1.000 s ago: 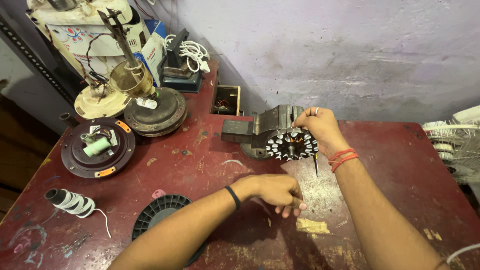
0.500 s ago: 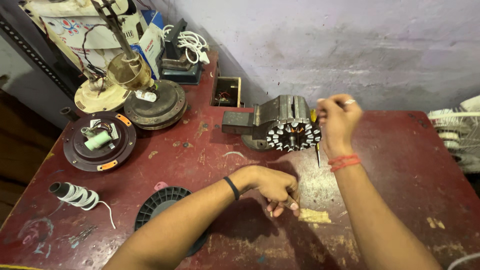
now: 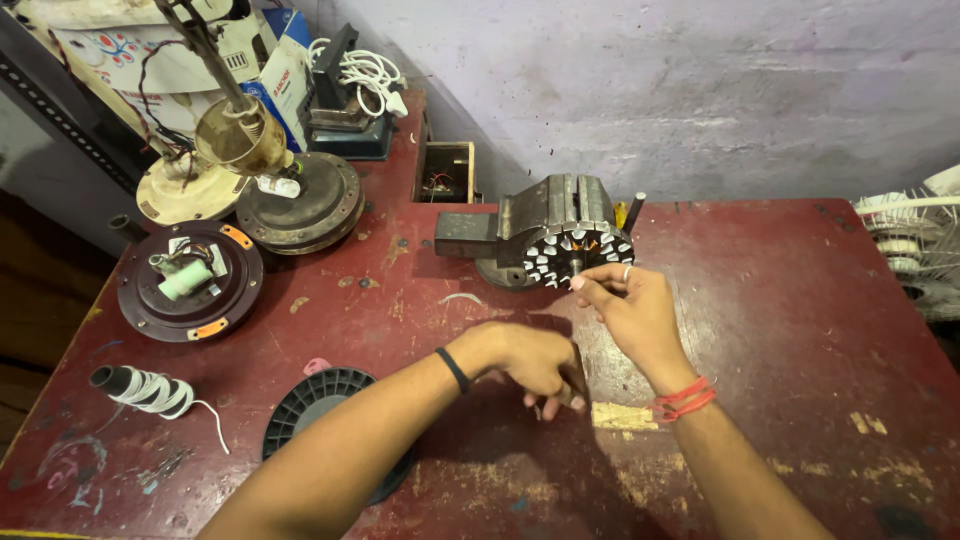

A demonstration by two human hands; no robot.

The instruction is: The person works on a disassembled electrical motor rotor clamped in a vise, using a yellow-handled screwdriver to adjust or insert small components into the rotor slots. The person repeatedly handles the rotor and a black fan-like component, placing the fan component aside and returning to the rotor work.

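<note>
Right hand (image 3: 632, 312) now lowered to stator (image 3: 577, 250); open wooden box (image 3: 447, 172) holding wires.

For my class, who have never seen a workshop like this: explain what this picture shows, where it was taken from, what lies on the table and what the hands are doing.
The picture comes from a camera worn on a person's head, looking down at their two bare hands over a worn red table. The right hand pinches the front of a round slotted metal motor core clamped in a bench vise. The left hand rests curled on the table; whether it holds anything cannot be told. Also on the table: a round dark motor housing, a spool of white wire, a black ribbed disc and a stack of fan parts.
</note>
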